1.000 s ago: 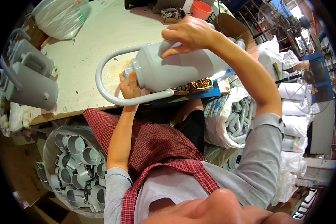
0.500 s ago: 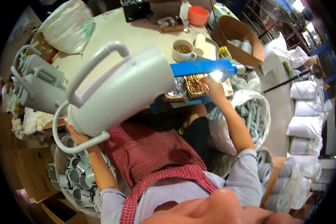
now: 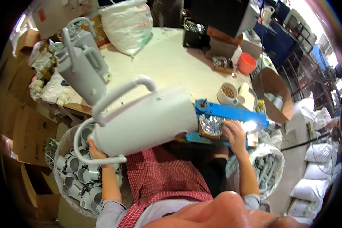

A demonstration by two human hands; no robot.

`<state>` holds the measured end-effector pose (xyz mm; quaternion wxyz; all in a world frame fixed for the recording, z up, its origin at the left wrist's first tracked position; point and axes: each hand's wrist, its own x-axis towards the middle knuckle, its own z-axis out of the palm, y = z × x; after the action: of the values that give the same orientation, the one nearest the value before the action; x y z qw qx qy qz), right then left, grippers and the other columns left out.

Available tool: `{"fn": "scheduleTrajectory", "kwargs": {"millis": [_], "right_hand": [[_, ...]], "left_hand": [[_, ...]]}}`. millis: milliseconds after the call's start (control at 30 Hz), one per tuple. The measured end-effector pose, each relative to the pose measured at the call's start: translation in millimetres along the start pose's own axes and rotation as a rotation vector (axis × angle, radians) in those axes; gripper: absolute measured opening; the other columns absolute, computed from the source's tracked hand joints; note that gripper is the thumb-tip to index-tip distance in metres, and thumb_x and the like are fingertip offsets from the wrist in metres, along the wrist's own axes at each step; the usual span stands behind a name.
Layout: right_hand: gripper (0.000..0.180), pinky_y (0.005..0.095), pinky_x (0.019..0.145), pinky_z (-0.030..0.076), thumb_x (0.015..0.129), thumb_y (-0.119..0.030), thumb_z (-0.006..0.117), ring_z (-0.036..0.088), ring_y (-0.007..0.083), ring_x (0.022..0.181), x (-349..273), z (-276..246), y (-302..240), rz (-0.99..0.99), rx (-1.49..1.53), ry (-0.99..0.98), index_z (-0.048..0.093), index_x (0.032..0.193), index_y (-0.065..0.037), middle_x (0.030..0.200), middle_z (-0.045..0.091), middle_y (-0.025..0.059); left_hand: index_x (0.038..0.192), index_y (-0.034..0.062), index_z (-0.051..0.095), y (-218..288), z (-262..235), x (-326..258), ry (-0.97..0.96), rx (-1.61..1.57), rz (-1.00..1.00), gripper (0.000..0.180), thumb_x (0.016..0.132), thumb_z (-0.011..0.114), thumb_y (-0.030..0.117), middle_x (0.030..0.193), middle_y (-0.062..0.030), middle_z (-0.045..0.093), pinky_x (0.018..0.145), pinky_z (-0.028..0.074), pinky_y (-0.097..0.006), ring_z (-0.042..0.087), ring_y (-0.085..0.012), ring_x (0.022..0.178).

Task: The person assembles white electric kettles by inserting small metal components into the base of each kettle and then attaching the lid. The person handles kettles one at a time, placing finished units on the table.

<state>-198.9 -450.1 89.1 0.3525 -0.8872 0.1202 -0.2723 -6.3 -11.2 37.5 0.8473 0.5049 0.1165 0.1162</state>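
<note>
Left hand (image 3: 96, 152) clamped, fingers wrapped, on the base end of a large grey plastic jug body (image 3: 144, 121) held tilted above the table (image 3: 167, 68) edge—judged light, stiff, smooth, best gripped by its looped handle; right hand (image 3: 235, 135), fingers curled, picked in a foil-lined tray (image 3: 212, 126).

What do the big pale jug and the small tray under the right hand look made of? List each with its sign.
Pale jug: apparently moulded plastic, matte grey-white, with smooth seamless curves and a hoop handle.
Small tray: likely foil or foil-lined, since it is crinkled and glints silver.
</note>
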Motion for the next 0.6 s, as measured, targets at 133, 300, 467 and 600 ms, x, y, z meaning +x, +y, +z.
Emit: {"fn": "scheduleTrajectory", "kwargs": {"millis": [133, 300, 467, 600], "right_hand": [[0.009, 0.0259, 0.065, 0.049, 0.086, -0.005, 0.067, 0.063, 0.0137, 0.069, 69.6, 19.2, -43.4, 0.070, 0.435, 0.005, 0.065, 0.091, 0.002, 0.080, 0.065, 0.0076], [0.016, 0.0242, 0.054, 0.048, 0.086, -0.010, 0.071, 0.062, 0.0101, 0.057, 106.4, 37.9, -36.5, 0.026, 0.293, -0.070, 0.062, 0.085, 0.002, 0.069, 0.066, 0.0069], [0.016, 0.0255, 0.051, 0.048, 0.087, -0.013, 0.070, 0.065, 0.0141, 0.053, 112.5, 31.4, -36.8, -0.010, 0.179, -0.152, 0.062, 0.084, 0.001, 0.066, 0.066, 0.0095], [0.013, 0.0236, 0.054, 0.051, 0.090, -0.008, 0.065, 0.062, 0.0093, 0.058, 121.6, 24.3, -40.1, -0.039, 0.104, -0.297, 0.063, 0.089, 0.005, 0.070, 0.066, 0.0061]], "left_hand": [[0.129, 0.0028, 0.054, -7.8, -21.2, 15.2, 0.062, 0.058, 0.015, 0.058, 0.100, 0.040, 0.052, 0.126, -0.0103, 0.058, 0.096, 0.047, -0.037, 0.058, -0.0232, 0.112], [0.130, 0.0020, 0.052, 7.8, 21.9, -10.8, 0.086, -0.014, 0.066, 0.056, 0.103, 0.035, 0.048, 0.127, -0.0105, 0.058, 0.097, 0.047, -0.039, 0.058, -0.0236, 0.112], [0.131, 0.0020, 0.051, 4.5, 16.4, -11.2, 0.067, 0.040, 0.057, 0.056, 0.103, 0.033, 0.047, 0.128, -0.0117, 0.056, 0.099, 0.046, -0.040, 0.057, -0.0249, 0.114], [0.133, 0.0026, 0.048, 4.3, 19.5, -13.4, 0.040, 0.056, 0.044, 0.059, 0.102, 0.032, 0.050, 0.132, -0.0126, 0.054, 0.099, 0.046, -0.041, 0.056, -0.0262, 0.116]]}}
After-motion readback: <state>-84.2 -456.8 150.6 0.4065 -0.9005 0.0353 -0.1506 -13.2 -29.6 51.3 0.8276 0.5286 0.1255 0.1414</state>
